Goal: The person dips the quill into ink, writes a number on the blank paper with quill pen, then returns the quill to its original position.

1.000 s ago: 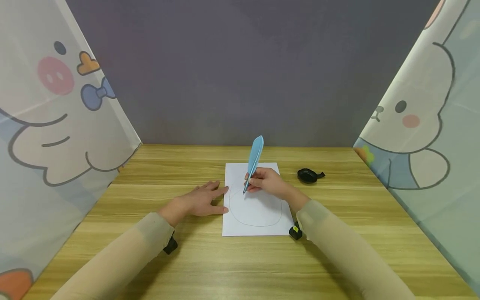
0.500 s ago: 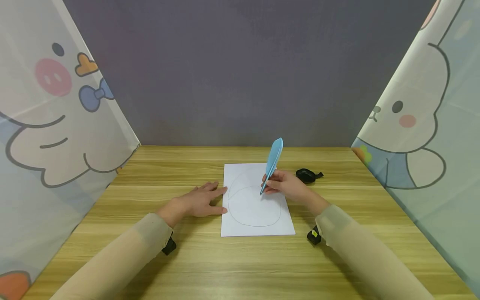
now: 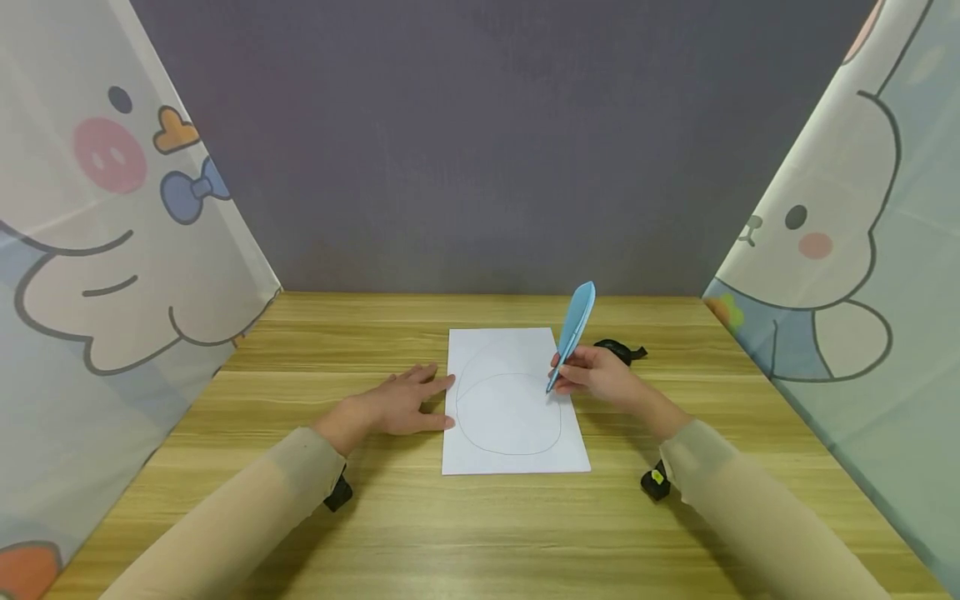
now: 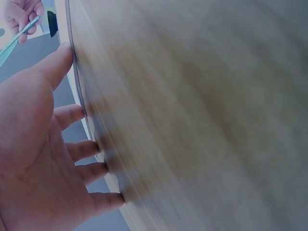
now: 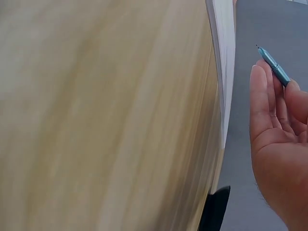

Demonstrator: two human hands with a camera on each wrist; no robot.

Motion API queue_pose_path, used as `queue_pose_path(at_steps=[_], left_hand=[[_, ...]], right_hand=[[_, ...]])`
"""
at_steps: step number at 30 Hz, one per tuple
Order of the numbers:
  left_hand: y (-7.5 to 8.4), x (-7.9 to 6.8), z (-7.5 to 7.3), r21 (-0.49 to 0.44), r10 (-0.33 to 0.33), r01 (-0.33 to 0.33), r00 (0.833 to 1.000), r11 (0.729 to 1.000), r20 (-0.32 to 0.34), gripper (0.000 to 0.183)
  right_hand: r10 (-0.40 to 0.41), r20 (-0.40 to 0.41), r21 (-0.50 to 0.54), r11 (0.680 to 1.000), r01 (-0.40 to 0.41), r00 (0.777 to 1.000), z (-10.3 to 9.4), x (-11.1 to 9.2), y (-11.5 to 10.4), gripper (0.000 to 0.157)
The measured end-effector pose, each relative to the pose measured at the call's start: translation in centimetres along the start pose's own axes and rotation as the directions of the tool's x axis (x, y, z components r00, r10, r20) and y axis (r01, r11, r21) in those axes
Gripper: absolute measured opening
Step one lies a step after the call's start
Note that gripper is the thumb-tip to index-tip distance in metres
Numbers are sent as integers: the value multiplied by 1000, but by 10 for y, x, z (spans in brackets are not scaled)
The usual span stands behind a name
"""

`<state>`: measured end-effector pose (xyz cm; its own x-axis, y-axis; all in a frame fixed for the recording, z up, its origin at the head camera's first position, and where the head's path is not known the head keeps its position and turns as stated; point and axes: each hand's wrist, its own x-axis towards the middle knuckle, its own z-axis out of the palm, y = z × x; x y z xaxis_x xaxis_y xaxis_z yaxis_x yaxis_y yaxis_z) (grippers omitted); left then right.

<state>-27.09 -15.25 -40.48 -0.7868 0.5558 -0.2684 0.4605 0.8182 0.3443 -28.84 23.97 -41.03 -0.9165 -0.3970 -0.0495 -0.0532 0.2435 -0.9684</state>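
A blue feather pen (image 3: 573, 329) is pinched between thumb and fingers of my right hand (image 3: 600, 375), over the right part of the white paper (image 3: 510, 433). In the right wrist view the tip of the pen (image 5: 273, 65) stands apart from the sheet. On the paper is a thin-lined drawing: a rounded shape with a fainter curve rising above it on the left. My left hand (image 3: 393, 402) lies with spread fingers at the paper's left edge, its thumb and index fingertip on that edge. The left wrist view shows these straight fingers (image 4: 86, 149) touching down.
Behind my right hand lies a small black object with a short tab (image 3: 622, 350), partly covered by the hand. The wood-grain table (image 3: 465, 533) meets a dark grey panel (image 3: 495, 150) at the back. Cartoon-printed cloths (image 3: 127, 250) hang at both sides.
My right hand has moved rightward with the feather pen, from the paper's middle toward its right edge. More of the drawn curve shows, and the black object is now partly covered. The left hand stays still.
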Motion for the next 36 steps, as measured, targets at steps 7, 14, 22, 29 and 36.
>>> queue_pose_path(at_steps=[7, 14, 22, 29, 36], left_hand=[[-1, 1, 0, 3, 1, -1, 1000, 1000, 0, 87], [-1, 1, -1, -1, -4, 4, 1000, 1000, -1, 87], [-1, 0, 0, -1, -3, 3, 1000, 1000, 1, 88], [-1, 0, 0, 0, -3, 3, 1000, 1000, -2, 87], [-1, 0, 1, -4, -3, 3, 1000, 1000, -1, 87]], right_hand=[[-7, -11, 20, 1000, 7, 1000, -11, -10, 1, 35], [-50, -23, -6, 999, 50, 998, -21, -14, -2, 43], [-123, -78, -69, 991, 118, 989, -29, -18, -1, 43], [-141, -137, -139, 983, 122, 981, -34, -24, -4, 43], [-153, -193, -234, 966, 106, 969, -42, -34, -9, 45]])
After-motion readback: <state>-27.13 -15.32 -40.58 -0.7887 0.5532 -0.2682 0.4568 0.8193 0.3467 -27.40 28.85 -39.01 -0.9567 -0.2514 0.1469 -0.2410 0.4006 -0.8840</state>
